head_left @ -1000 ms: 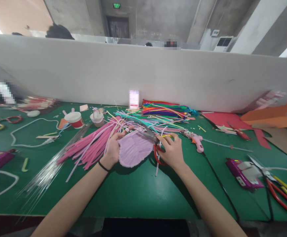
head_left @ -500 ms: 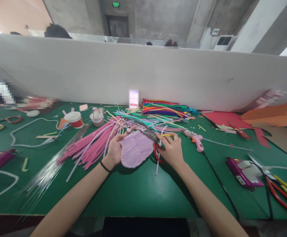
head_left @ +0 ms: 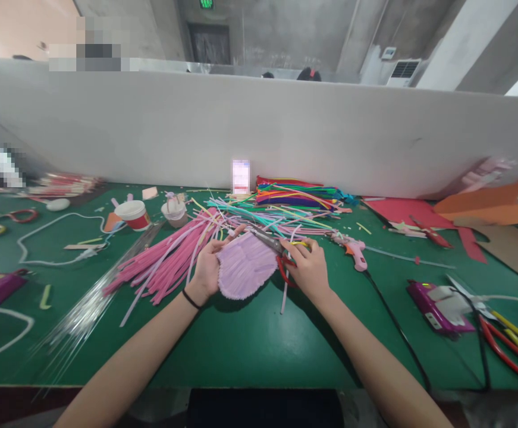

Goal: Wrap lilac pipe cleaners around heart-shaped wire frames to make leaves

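Observation:
A lilac, petal-shaped piece of pipe cleaners (head_left: 246,270) with a ridged face and scalloped edge is held at its left side by my left hand (head_left: 207,267). My right hand (head_left: 308,266) grips scissors (head_left: 281,261) by their red and yellow handles. Their grey blades lie along the piece's upper right edge and point up and left; whether they touch it I cannot tell. A loose pale lilac pipe cleaner (head_left: 283,300) lies by the scissors. Pink pipe cleaners (head_left: 169,261) spread left of my left hand, and mixed-colour ones (head_left: 267,217) lie beyond both hands.
Clear thin rods (head_left: 84,306), a paper cup (head_left: 132,215) and a white cable (head_left: 53,217) are on the left. To the right are a pink glue gun (head_left: 357,255), a purple power strip (head_left: 439,309) and large scissors (head_left: 504,339). A phone (head_left: 241,177) leans on the grey partition (head_left: 173,131).
The scissors' blades appear closer together than before. Both hands keep nearly the same place, with the lilac piece still in my left hand. The view has shifted slightly.

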Demonstrator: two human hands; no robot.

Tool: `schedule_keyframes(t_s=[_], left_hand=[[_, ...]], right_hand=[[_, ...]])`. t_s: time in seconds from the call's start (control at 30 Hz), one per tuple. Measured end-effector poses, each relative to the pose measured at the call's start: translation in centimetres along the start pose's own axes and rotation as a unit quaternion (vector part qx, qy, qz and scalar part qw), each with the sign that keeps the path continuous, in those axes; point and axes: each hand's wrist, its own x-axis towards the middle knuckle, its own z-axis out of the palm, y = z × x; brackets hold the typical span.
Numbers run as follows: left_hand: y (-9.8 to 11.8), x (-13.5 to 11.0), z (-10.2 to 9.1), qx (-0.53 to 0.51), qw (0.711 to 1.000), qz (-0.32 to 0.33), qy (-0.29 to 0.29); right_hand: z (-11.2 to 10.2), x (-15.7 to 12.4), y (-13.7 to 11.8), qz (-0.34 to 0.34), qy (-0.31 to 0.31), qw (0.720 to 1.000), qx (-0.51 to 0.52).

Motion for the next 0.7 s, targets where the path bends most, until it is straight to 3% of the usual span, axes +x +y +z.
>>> schedule_keyframes(t_s=[0.7], left_hand=[[-0.7, 0.9, -1.2, -0.012, 0.998, -0.007, 0.058]], right_hand=[[1.3, -0.4, -0.1, -0.015, -0.043, 0.999, -0.027]])
